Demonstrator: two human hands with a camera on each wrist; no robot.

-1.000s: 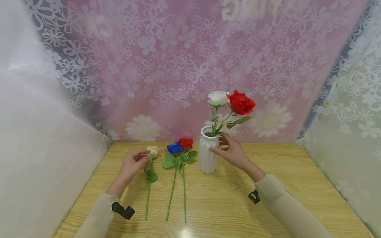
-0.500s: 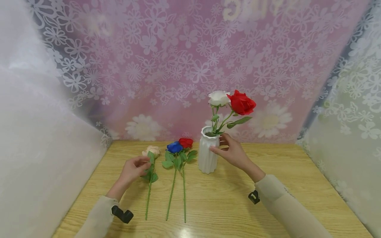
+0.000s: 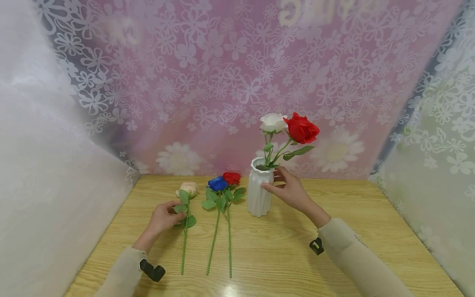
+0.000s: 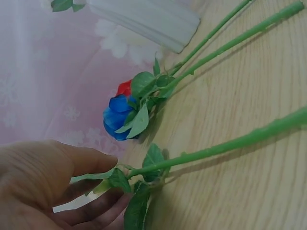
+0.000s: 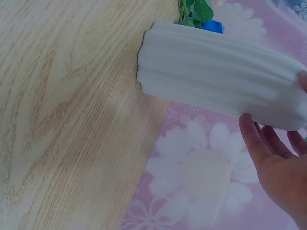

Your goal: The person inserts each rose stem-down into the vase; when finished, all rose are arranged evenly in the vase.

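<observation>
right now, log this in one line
left hand: at cream rose; right hand: grips white ribbed vase; in vase: white rose, red rose

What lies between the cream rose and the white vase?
The head view shows a blue rose and a red rose lying between the cream rose and vase.

A narrow lane of pale wood-grain counter (image 3: 199,255) runs near to far between the leafy cream rose (image 3: 189,189) and leafy blue rose (image 3: 217,184). Farther right, the fluted white vase (image 3: 258,194) bars the way, the right hand (image 3: 291,192) blocking its right side; nearer, wider room opens.
</observation>
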